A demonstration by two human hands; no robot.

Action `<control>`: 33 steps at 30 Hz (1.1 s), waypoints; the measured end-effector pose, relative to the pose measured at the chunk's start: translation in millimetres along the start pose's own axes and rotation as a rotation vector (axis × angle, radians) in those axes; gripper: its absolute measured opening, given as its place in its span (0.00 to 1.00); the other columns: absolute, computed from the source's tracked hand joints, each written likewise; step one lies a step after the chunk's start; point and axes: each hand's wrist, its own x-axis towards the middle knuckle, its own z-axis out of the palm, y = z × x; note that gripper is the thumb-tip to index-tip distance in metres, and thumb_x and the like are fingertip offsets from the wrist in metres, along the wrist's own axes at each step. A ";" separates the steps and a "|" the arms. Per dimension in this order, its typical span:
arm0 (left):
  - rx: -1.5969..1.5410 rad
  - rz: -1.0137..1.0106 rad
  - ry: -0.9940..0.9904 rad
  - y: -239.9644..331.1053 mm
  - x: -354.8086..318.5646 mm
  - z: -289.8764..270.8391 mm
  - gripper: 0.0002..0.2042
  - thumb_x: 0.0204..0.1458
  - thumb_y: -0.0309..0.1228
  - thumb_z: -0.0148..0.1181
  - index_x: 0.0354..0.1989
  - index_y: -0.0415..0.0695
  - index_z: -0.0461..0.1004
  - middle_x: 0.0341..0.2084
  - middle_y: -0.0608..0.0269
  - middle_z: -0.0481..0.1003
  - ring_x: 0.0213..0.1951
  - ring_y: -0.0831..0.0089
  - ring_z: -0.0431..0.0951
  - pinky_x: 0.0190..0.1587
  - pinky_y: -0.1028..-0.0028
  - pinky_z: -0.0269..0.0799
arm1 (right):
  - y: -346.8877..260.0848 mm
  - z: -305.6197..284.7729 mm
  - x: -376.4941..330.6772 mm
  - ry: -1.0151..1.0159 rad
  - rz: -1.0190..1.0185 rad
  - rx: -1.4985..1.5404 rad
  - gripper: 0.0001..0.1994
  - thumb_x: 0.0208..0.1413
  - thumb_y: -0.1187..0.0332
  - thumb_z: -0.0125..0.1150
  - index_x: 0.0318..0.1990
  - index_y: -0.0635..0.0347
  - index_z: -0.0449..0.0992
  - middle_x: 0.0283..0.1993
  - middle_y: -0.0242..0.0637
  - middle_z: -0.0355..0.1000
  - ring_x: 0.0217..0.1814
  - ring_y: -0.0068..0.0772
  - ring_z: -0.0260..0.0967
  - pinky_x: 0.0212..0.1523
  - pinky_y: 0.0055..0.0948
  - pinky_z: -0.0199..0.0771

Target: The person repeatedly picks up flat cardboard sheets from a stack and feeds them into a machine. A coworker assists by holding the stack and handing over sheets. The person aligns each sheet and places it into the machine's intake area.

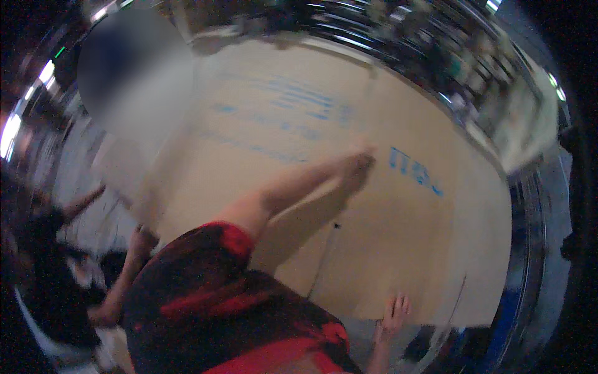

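Observation:
A large sheet of brown cardboard [374, 262] with blue printed marks spreads in front of me. Two narrow slits run in from its near edge. My left hand [362, 161] reaches far across to the sheet's middle, beside the blue print; its fingers are smeared by motion, and whether it touches the board I cannot tell. At the near edge, right of centre, my right hand [396, 311] rests on the cardboard with its fingers apart on the top face. What its thumb does under or beside the edge is unclear.
To the left stands another person in dark clothes [53, 268], one hand [144, 240] close to the cardboard's left edge. A blurred round patch covers the upper left. Blurred stacked items [423, 37] lie beyond the far edge, and a blue upright [504, 324] stands at the right.

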 end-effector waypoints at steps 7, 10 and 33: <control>-0.039 -0.413 -0.096 -5.9 32.5 -18.0 0.16 0.52 0.33 0.56 0.43 0.34 0.64 0.25 0.60 0.71 0.27 0.73 0.71 0.27 0.73 0.68 | -19.9 -3.1 6.0 -0.076 0.120 0.054 0.15 0.58 0.67 0.47 0.49 0.60 0.72 0.60 0.45 0.63 0.64 0.54 0.55 0.59 0.55 0.53; -0.046 -0.498 -0.273 7.3 31.1 -28.9 0.20 0.53 0.39 0.58 0.47 0.36 0.62 0.25 0.65 0.69 0.24 0.79 0.65 0.22 0.75 0.62 | -20.8 3.4 8.0 -0.036 0.125 0.105 0.19 0.54 0.69 0.48 0.55 0.55 0.70 0.66 0.40 0.57 0.69 0.53 0.48 0.62 0.57 0.46; 0.504 -0.241 -0.247 1.6 52.6 -40.2 0.21 0.52 0.43 0.52 0.33 0.31 0.69 0.29 0.41 0.73 0.32 0.51 0.73 0.36 0.59 0.67 | -44.2 -14.0 39.0 -0.167 0.281 0.085 0.26 0.42 0.80 0.55 0.55 0.58 0.69 0.62 0.45 0.59 0.67 0.54 0.51 0.62 0.54 0.49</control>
